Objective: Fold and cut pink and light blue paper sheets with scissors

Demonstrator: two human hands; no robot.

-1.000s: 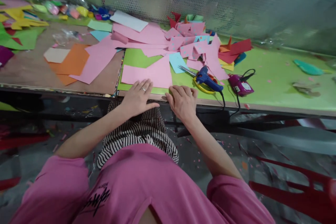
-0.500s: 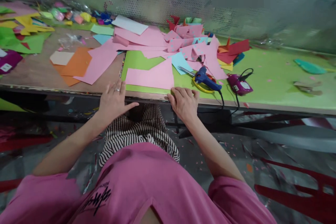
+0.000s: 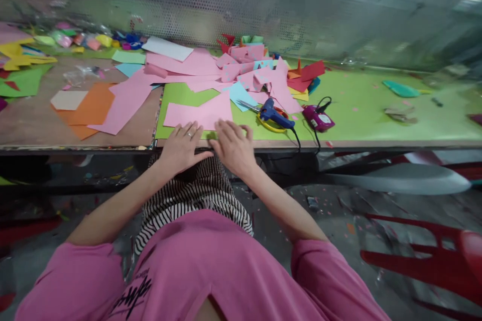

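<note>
My left hand [image 3: 182,148] lies flat at the table's near edge, fingers spread, its fingertips on the lower edge of a pink paper sheet [image 3: 199,112]. My right hand [image 3: 233,146] rests close beside it, fingers stretched out, touching the same sheet's lower right corner. The pink sheet lies on a green sheet [image 3: 176,96]. Neither hand grips anything.
A blue glue gun [image 3: 276,114] lies over yellow-handled scissors [image 3: 263,116] right of my hands, beside a purple device [image 3: 318,117] with cables. A heap of pink, blue and red paper [image 3: 259,72] sits behind. Orange paper [image 3: 90,105] lies left. A red chair [image 3: 433,256] stands at lower right.
My left hand moved right, back onto the pink sheet's edge. My right hand shifted left next to it. The view swung slightly right.
</note>
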